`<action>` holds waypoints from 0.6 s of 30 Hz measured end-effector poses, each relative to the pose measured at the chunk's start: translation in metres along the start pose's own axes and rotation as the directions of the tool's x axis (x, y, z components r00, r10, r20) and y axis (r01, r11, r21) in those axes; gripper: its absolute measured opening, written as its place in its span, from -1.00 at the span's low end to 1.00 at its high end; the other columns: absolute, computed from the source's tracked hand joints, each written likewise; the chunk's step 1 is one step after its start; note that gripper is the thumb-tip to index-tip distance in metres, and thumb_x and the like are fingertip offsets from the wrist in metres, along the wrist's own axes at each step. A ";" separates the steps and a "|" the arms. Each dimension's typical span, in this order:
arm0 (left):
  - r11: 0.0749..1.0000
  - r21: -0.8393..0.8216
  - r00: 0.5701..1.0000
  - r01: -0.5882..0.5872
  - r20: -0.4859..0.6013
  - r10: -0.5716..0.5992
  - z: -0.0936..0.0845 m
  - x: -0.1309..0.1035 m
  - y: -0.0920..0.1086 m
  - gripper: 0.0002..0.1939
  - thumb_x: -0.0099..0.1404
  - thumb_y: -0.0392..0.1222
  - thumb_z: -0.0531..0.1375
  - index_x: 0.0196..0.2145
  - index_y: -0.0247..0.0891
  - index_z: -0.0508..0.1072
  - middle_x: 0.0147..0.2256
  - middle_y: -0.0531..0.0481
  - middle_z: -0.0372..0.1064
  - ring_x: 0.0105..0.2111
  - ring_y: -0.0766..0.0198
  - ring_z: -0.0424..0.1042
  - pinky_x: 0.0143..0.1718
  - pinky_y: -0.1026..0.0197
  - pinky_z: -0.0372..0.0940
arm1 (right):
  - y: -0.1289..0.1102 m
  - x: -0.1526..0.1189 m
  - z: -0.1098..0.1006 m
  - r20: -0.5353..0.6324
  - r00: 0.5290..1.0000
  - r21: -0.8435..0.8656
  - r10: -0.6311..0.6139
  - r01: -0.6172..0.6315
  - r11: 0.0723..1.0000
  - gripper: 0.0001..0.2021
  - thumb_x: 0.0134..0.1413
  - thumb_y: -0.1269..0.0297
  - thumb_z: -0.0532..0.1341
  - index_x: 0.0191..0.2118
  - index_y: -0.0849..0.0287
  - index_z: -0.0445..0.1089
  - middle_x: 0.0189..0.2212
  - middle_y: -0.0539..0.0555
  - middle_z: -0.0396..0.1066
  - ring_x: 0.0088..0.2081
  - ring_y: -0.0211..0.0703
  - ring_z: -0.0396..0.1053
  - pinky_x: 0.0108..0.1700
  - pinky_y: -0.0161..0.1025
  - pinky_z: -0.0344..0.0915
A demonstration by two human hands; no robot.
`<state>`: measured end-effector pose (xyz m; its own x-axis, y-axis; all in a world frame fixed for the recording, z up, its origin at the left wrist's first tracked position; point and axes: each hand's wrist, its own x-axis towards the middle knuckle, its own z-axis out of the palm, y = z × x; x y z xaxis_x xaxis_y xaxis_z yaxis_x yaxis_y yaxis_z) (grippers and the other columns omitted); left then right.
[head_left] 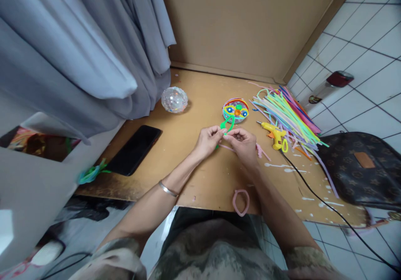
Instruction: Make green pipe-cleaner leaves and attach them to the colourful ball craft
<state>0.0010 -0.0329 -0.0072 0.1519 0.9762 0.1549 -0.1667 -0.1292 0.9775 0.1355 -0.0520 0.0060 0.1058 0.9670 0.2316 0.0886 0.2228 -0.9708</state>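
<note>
Left hand (pixel 208 141) and right hand (pixel 243 144) together at frame centre — fingertips of both pinching a green looped strip (pixel 231 123). Surface (pixel 181 146) tan, marked with white streaks at lower right. Just above the loop, a round piece (pixel 235 110) with blue, yellow, red and orange parts. Clear ball (pixel 174 100) upper left of the hands; black phone (pixel 134 150) left of centre. Right of centre, yellow glue gun (pixel 275 135) beside a pile of coloured pipe cleaners (pixel 286 115) — dark patterned bag (pixel 366 167) at far right. Pink loop (pixel 241 202) near the bottom edge.
</note>
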 end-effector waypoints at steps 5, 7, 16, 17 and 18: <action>1.000 0.002 1.000 -0.006 0.012 0.006 0.000 -0.002 0.002 -0.40 0.06 0.36 0.30 -0.63 -0.26 0.29 -0.67 0.14 0.14 -0.63 0.45 0.04 -0.55 0.30 -0.04 | 0.005 0.004 0.000 0.031 0.991 0.170 0.128 -0.131 0.977 -0.64 -0.33 0.10 0.47 -0.48 0.11 0.31 -0.67 -0.18 0.23 -0.63 -0.39 0.12 -0.54 -0.36 0.12; 1.000 -0.016 1.000 0.003 0.018 -0.003 0.001 -0.002 0.004 -0.40 0.05 0.37 0.30 -0.61 -0.26 0.31 -0.66 0.14 0.14 -0.63 0.45 0.05 -0.55 0.30 -0.02 | 0.007 0.006 0.000 0.038 0.992 0.202 0.123 -0.128 0.971 -0.61 -0.34 0.07 0.48 -0.47 0.12 0.31 -0.65 -0.18 0.26 -0.62 -0.40 0.16 -0.53 -0.37 0.14; 0.999 -0.042 0.999 -0.012 0.052 0.014 0.000 -0.002 0.002 -0.38 0.04 0.41 0.29 -0.62 -0.27 0.32 -0.66 0.12 0.18 -0.62 0.44 0.11 -0.53 0.30 0.05 | 0.008 0.007 -0.003 0.100 0.978 0.268 0.184 -0.205 0.941 -0.56 -0.42 0.02 0.54 -0.52 0.14 0.34 -0.67 -0.15 0.33 -0.61 -0.40 0.23 -0.51 -0.39 0.19; 0.999 -0.047 0.998 -0.010 0.054 0.013 0.000 -0.002 0.001 -0.37 0.04 0.40 0.30 -0.62 -0.27 0.32 -0.66 0.12 0.19 -0.62 0.44 0.11 -0.53 0.30 0.06 | 0.008 0.006 -0.003 0.112 0.975 0.276 0.190 -0.214 0.937 -0.55 -0.42 0.01 0.55 -0.51 0.13 0.34 -0.67 -0.15 0.33 -0.61 -0.40 0.24 -0.51 -0.38 0.20; 0.999 -0.051 0.998 -0.007 0.054 0.010 0.000 -0.002 0.001 -0.37 0.03 0.40 0.30 -0.62 -0.27 0.32 -0.66 0.12 0.19 -0.62 0.44 0.12 -0.53 0.30 0.06 | 0.008 0.006 -0.003 0.127 0.973 0.281 0.195 -0.224 0.933 -0.54 -0.42 0.00 0.55 -0.51 0.13 0.34 -0.66 -0.15 0.34 -0.61 -0.39 0.26 -0.50 -0.38 0.22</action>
<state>0.0004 -0.0348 -0.0065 0.2030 0.9640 0.1720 -0.2172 -0.1270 0.9678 0.1403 -0.0450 0.0002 -0.0053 0.9996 0.0281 -0.2198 0.0262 -0.9752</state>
